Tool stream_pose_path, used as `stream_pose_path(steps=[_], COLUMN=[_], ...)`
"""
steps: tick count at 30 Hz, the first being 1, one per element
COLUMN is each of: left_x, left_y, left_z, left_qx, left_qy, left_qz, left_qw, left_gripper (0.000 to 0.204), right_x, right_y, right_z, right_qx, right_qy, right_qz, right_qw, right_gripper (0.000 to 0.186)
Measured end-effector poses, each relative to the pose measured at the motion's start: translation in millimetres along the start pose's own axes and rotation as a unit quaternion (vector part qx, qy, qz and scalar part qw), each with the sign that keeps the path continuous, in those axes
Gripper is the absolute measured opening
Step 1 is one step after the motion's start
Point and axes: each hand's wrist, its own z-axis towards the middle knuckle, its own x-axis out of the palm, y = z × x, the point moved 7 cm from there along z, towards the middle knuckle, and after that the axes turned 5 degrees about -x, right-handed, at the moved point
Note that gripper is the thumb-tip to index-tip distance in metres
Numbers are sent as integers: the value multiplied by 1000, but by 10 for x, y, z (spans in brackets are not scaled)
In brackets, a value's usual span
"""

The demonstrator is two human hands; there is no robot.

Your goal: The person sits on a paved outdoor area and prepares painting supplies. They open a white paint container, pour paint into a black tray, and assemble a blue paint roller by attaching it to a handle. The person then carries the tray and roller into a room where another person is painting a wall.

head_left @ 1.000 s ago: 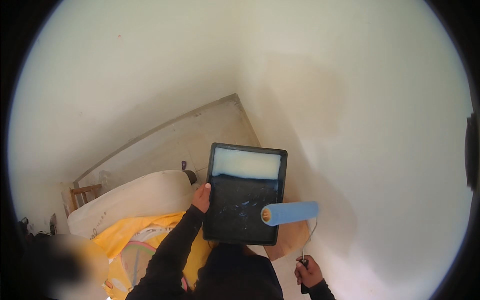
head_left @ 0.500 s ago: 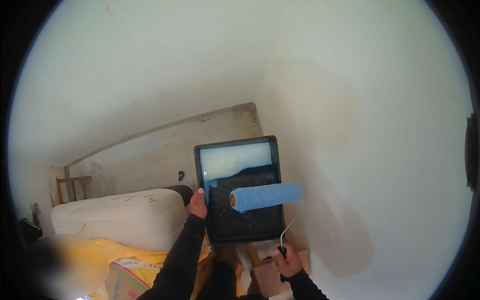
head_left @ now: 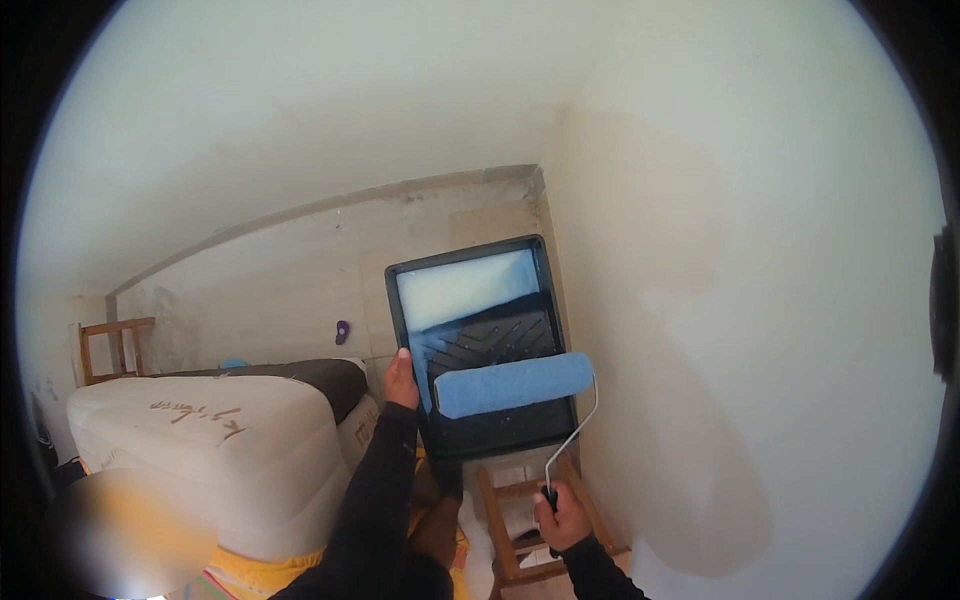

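Note:
My left hand (head_left: 400, 380) is closed on the left edge of a black paint tray (head_left: 480, 437), which is held up above the floor. White paint (head_left: 465, 290) lies pooled in the tray's far end, and its nearer ribbed slope is mostly black with a few pale specks. In my right hand (head_left: 565, 518), fingers wrapped round the black handle, is a paint roller (head_left: 515, 387) with a light blue sleeve and a bent wire frame. The sleeve lies across the nearer half of the tray; whether it touches the ribs I cannot tell.
A wooden stool (head_left: 488, 520) stands below the tray, beside the damp-patched right wall (head_left: 700, 430). To the left are a large pale mattress-like block (head_left: 250, 470), yellow cloth (head_left: 260, 568) and a wooden frame (head_left: 120, 350). A purple shoe (head_left: 342, 331) lies on the floor.
The view has shifted, showing more of the stool and the pale block. The tray appears higher in the picture and slightly tilted, and the roller sits a little further left. Both hands keep their holds.

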Motion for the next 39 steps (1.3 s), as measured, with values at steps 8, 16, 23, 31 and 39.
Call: stream_pose_path(steps=[8, 16, 23, 31, 39], left_x=[69, 133, 143, 34, 180], left_y=[900, 1600, 1806, 2338, 2578], left_z=[522, 753, 782, 843, 772], left_qx=[-22, -25, -38, -125, -237], left_qy=[27, 31, 31, -8, 13], left_qz=[22, -6, -28, -89, -184], left_qw=[999, 999, 998, 988, 954], left_gripper=[57, 57, 55, 62, 66], right_x=[175, 543, 811, 1066, 1224], right_y=[-415, -968, -1292, -1457, -1608], right_z=[570, 963, 1134, 1404, 1429], right_qx=[-43, 28, 29, 42, 79], right_qy=[-34, 18, 43, 48, 44], right_qz=[-50, -134, -155, -152, -157], right_qw=[997, 990, 987, 986, 983], right_gripper=[32, 35, 31, 29, 28])
